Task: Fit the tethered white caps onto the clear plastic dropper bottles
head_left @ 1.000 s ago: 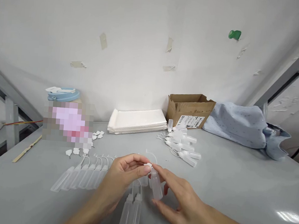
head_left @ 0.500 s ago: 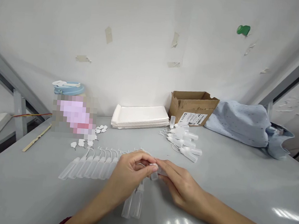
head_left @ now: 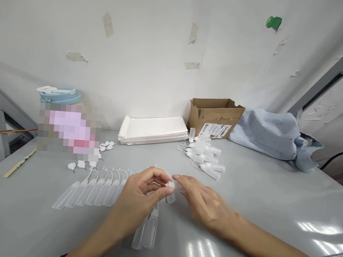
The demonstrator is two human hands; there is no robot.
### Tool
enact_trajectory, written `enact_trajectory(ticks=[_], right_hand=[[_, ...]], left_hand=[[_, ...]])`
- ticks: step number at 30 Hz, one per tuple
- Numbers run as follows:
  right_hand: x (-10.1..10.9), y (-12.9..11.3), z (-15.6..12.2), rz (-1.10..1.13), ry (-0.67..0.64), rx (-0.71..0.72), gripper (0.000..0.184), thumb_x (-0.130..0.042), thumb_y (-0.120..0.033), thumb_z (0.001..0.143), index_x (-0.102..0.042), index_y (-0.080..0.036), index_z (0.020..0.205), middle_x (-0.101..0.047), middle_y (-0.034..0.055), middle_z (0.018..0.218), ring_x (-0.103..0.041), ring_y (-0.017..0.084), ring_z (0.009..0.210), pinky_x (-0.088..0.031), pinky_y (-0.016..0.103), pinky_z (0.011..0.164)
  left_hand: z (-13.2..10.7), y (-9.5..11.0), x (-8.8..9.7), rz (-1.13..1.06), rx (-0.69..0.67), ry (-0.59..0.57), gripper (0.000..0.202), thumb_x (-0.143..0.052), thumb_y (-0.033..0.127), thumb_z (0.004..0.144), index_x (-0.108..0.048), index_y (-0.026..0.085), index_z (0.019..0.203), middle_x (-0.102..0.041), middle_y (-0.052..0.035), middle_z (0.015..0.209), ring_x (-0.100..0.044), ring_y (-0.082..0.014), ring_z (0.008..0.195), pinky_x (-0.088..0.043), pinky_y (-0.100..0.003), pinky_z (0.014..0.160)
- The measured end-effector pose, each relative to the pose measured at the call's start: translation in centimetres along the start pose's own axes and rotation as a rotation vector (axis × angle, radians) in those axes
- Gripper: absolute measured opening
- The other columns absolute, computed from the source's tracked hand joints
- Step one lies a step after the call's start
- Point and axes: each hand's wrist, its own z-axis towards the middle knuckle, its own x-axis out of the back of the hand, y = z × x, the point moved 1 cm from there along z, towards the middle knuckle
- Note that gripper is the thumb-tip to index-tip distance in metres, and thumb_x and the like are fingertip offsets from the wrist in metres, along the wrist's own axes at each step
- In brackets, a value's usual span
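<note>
Between the thumb and fingers of my left hand [head_left: 142, 193] is the white top [head_left: 170, 184] of a small translucent plastic dropper bottle [head_left: 179, 187]. The fingers of my right hand [head_left: 208, 202] close around that bottle's body, which lies sideways and is partly hidden. Just below, another translucent bottle [head_left: 170, 198] shows beneath the fingertips. Left of my left hand lies a row of similar bottles [head_left: 90, 193] with thin white cap straps. Two more bottles [head_left: 150, 232] rest near my left wrist.
Small white caps [head_left: 81, 164] with needle-like tips lie at the left, before a pixelated area and a blue lid [head_left: 60, 95]. White padded envelopes [head_left: 155, 129] are stacked by the wall. A cardboard box [head_left: 215, 118], a bottle pile [head_left: 206, 157] and blue cloth [head_left: 263, 131] stand right.
The view has shifted, so the table's things sit farther left. Between my hands, the white top and the bottle's body have come into clearer sight. Both hands stay close together.
</note>
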Motion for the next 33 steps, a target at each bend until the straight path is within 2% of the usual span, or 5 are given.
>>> enact_trajectory(ticks=[4,13,22,28,33], right_hand=[[0.2,-0.2,0.2,0.068,-0.001,-0.063,0.039,-0.039,-0.007,0.091,-0.037,-0.009,0.130,-0.066,0.0162,0.101,-0.066,0.022,0.091,-0.058,0.033,0.070],[1.1,-0.4,1.6,0.887,-0.212,-0.707,0.021,-0.060,-0.018,0.084,-0.057,-0.017,0.104,-0.069,0.0019,0.087,-0.064,0.009,0.058,-0.048,0.019,0.051],[1.1,-0.5,0.9,0.545,-0.092,-0.413,0.025,-0.051,-0.015,0.086,-0.055,-0.014,0.110,-0.067,0.0071,0.089,-0.063,0.015,0.075,-0.051,0.027,0.065],[1.1,-0.5,1.0,0.631,-0.157,-0.529,0.022,-0.054,-0.019,0.086,-0.059,-0.013,0.107,-0.069,0.0060,0.085,-0.062,0.013,0.065,-0.049,0.023,0.056],[1.3,-0.8,1.1,0.619,-0.144,-0.498,0.025,-0.053,-0.018,0.086,-0.058,-0.009,0.110,-0.069,0.0104,0.092,-0.064,0.017,0.076,-0.050,0.026,0.063]], left_hand=[[0.1,-0.2,0.0,-0.020,0.004,-0.035,0.009,-0.065,0.027,0.077,-0.061,0.020,0.081,-0.061,0.0002,0.076,-0.061,-0.0150,0.072,-0.052,-0.027,0.067],[-0.3,0.6,0.3,0.288,-0.310,-0.116,0.015,-0.056,0.013,0.082,-0.066,0.021,0.075,-0.063,-0.0026,0.092,-0.059,-0.0163,0.088,-0.045,-0.028,0.079],[-0.2,0.0,0.3,0.019,0.013,-0.078,0.011,-0.063,0.030,0.080,-0.067,0.021,0.084,-0.067,-0.0006,0.078,-0.064,-0.0153,0.076,-0.054,-0.024,0.070],[-0.3,0.0,0.3,0.197,-0.250,-0.122,0.013,-0.055,0.021,0.085,-0.067,0.021,0.087,-0.065,-0.0009,0.091,-0.063,-0.0136,0.084,-0.054,-0.024,0.078],[-0.4,-0.1,0.1,0.176,-0.113,-0.049,0.013,-0.060,0.030,0.082,-0.066,0.019,0.087,-0.068,-0.0015,0.086,-0.066,-0.0144,0.078,-0.057,-0.023,0.070]])
